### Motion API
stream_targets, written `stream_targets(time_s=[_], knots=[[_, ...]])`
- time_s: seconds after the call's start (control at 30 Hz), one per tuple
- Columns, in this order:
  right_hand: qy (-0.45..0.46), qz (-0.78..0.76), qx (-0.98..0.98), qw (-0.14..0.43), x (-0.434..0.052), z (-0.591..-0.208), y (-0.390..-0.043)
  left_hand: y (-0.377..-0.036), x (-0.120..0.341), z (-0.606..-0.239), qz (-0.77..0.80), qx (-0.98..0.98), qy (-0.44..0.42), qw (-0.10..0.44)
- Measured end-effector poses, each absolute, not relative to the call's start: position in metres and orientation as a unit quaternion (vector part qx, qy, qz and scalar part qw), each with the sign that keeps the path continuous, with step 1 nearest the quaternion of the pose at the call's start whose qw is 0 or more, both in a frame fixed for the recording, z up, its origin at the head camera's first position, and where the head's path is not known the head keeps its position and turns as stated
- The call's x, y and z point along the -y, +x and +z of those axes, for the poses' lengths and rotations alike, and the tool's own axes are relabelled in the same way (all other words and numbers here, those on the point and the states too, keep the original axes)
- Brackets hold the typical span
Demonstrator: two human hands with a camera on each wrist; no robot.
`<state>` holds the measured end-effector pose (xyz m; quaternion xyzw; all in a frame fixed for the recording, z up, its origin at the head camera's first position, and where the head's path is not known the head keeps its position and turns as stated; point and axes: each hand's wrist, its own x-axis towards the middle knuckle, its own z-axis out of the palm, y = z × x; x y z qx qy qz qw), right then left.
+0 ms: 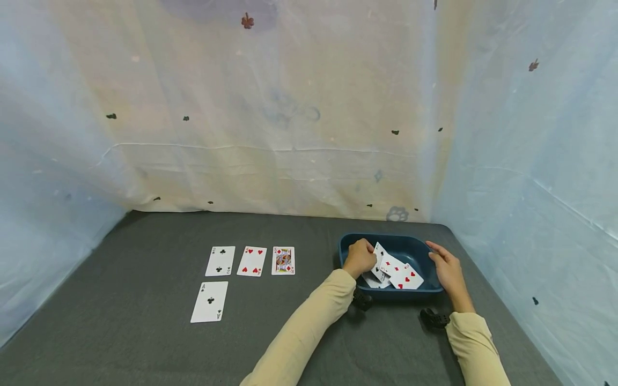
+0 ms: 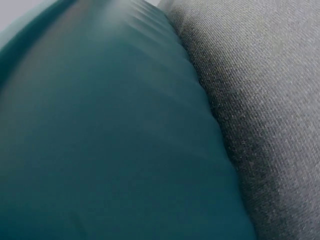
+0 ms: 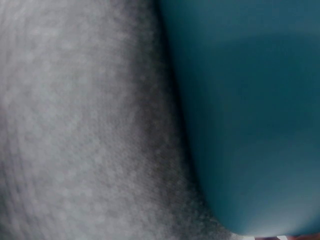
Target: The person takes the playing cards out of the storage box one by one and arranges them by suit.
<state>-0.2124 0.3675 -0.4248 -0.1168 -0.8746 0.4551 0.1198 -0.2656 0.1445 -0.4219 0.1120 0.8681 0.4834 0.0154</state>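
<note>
A dark blue tray [image 1: 391, 239] stands on the grey cloth at the right, with several loose playing cards [image 1: 406, 276] in it. My left hand [image 1: 359, 258] reaches into the tray's left side, fingers curled, and pinches a card [image 1: 379, 252] that stands tilted up above the others. My right hand [image 1: 447, 269] rests along the tray's right rim with its fingers fairly straight. Both wrist views are blurred close-ups: the left shows the tray's outer wall [image 2: 110, 145] against the cloth, and the right shows the tray wall [image 3: 250, 115] too.
Face-up cards lie left of the tray: a club card [image 1: 220, 261], a heart card [image 1: 252, 261] and a diamond king [image 1: 282, 260] in a row, an ace of clubs [image 1: 210, 302] below. Pale sheets wall in the grey table [image 1: 120, 300] behind and on both sides.
</note>
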Motion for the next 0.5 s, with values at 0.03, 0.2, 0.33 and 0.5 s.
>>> stream_targets(time_s=[0.03, 0.2, 0.33, 0.5], knots=[[-0.117, 0.454, 0.875, 0.118, -0.3675, -0.4247, -0.2123, -0.2659, -0.1452, -0.4229, 0.492, -0.864, 0.11, 0.005], [-0.114, 0.454, 0.875, 0.121, -0.3678, -0.4236, -0.2122, -0.2676, -0.1472, -0.4244, 0.531, -0.842, 0.099, -0.017], [-0.109, 0.451, 0.877, 0.124, -0.369, -0.4237, -0.213, -0.2675, -0.1465, -0.4215, 0.543, -0.835, 0.093, -0.017], [-0.106, 0.448, 0.879, 0.123, -0.3689, -0.4238, -0.2133, -0.266, -0.1438, -0.4184, 0.551, -0.829, 0.096, -0.016]])
